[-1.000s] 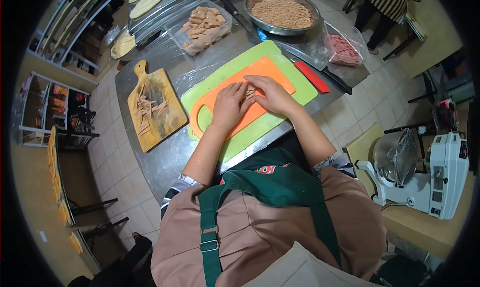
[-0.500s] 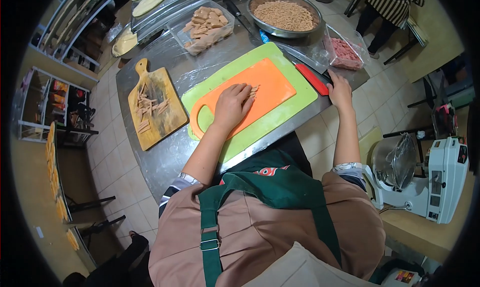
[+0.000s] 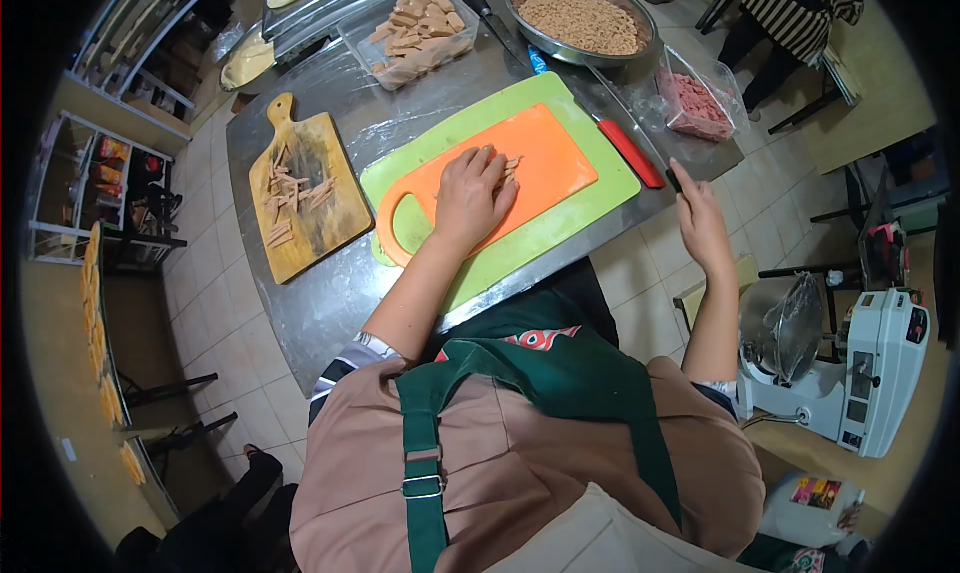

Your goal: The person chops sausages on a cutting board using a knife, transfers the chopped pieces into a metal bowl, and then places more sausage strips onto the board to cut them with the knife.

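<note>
My left hand [image 3: 472, 195] lies on the orange cutting board [image 3: 550, 158], its fingers curled down over a small bunch of light-brown strips [image 3: 513, 165], whose ends show past the fingertips. Under the orange board is a larger green cutting board [image 3: 610, 178]. At the table's right edge my right hand [image 3: 703, 223] is closed around the black handle of a knife [image 3: 622, 105], its long blade pointing away over the table. A red handle [image 3: 632, 155] lies beside that blade, on the edge of the green board.
More cut strips lie on a wooden paddle board [image 3: 310, 203] at left. Toward the back stand a clear tub [image 3: 455, 48] of tan chunks, a steel bowl [image 3: 640, 48] of small bits and a clear box [image 3: 735, 98] of pink pieces. A mixer [image 3: 865, 373] stands at right.
My right hand has drawn the knife a little to the right and down, away from the red handle. My left hand stays on the strips, with its fingers slightly shifted.
</note>
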A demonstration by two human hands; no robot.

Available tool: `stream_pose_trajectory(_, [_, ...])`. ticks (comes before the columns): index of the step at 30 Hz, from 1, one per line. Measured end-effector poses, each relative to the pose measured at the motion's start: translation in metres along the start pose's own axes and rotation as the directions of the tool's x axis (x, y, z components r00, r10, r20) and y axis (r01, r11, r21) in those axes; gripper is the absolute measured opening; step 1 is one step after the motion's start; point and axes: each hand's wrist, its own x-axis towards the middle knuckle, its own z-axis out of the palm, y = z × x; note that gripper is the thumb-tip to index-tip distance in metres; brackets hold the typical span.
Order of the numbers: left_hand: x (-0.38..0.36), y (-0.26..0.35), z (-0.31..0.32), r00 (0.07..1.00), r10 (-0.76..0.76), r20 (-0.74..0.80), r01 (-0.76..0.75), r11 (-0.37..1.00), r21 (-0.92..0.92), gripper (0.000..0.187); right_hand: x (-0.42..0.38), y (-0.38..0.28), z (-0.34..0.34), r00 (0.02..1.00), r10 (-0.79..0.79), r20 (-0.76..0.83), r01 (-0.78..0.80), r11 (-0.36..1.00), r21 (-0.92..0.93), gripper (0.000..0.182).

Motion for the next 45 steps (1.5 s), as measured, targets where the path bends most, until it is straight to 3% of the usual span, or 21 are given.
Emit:
stream_pose_trajectory(1, [0.001,0.000,0.000,1.000,0.021,-0.022,-0.021,1.000,-0.011,0.029,-0.008,-0.007,0.001,0.999,0.009,0.034,-0.014,0.988,0.156,0.043])
stream_pose_trajectory(2, [0.002,-0.001,0.001,1.000,0.016,-0.019,-0.016,1.000,-0.018,0.029,-0.014,-0.010,0.011,0.999,0.013,0.040,-0.019,0.988,0.150,0.043])
stream_pose_trajectory(4, [0.003,0.000,0.000,0.995,-0.019,0.098,0.030,0.993,-0.111,0.028,-0.027,-0.016,0.037,0.994,-0.110,0.009,0.099,0.921,0.377,0.043])
stream_pose_trajectory(5, [0.002,0.000,0.001,0.994,-0.024,0.105,0.037,0.992,-0.118,0.028,-0.034,-0.024,0.040,0.994,-0.103,0.018,0.089,0.923,0.373,0.043])
stream_pose_trajectory(8, [0.001,0.003,0.002,0.991,-0.053,0.126,0.063,0.994,-0.084,0.026,-0.041,-0.066,0.032,0.920,0.047,0.390,-0.107,0.986,0.132,0.046])
stream_pose_trajectory(11, [0.002,0.007,0.004,0.995,-0.077,0.066,0.084,0.992,-0.097,0.024,-0.042,-0.091,0.031,0.907,0.086,0.412,-0.136,0.986,0.093,0.043])
stream_pose_trajectory(18, [0.003,0.002,0.017,0.992,-0.124,0.008,0.124,0.990,-0.064,0.019,-0.044,-0.095,0.047,0.956,-0.048,0.290,0.013,0.993,0.120,0.041])
stream_pose_trajectory(25, [0.003,0.003,0.018,0.989,-0.145,0.022,0.146,0.986,-0.084,0.016,-0.046,-0.105,0.039,0.952,0.001,0.305,-0.037,0.993,0.113,0.046])
stream_pose_trajectory(29, [0.006,0.006,0.014,0.993,-0.119,-0.017,0.118,0.992,-0.055,0.022,-0.051,-0.103,0.044,0.957,-0.028,0.289,0.010,0.998,0.063,0.048])
stream_pose_trajectory(35, [0.013,0.005,0.017,0.992,-0.127,0.020,0.128,0.991,-0.024,0.010,-0.050,-0.110,0.043,0.945,-0.036,0.324,0.034,0.999,0.009,0.053])
stream_pose_trajectory(42, [0.013,0.004,0.018,0.983,-0.183,0.025,0.184,0.960,-0.213,0.006,-0.048,-0.110,0.053,0.939,-0.058,0.340,0.108,0.986,-0.130,0.056])
stream_pose_trajectory(45, [0.013,0.004,0.019,0.978,-0.207,0.015,0.205,0.949,-0.240,0.005,-0.039,-0.103,0.065,0.959,-0.133,0.249,0.132,0.991,0.020,0.056])
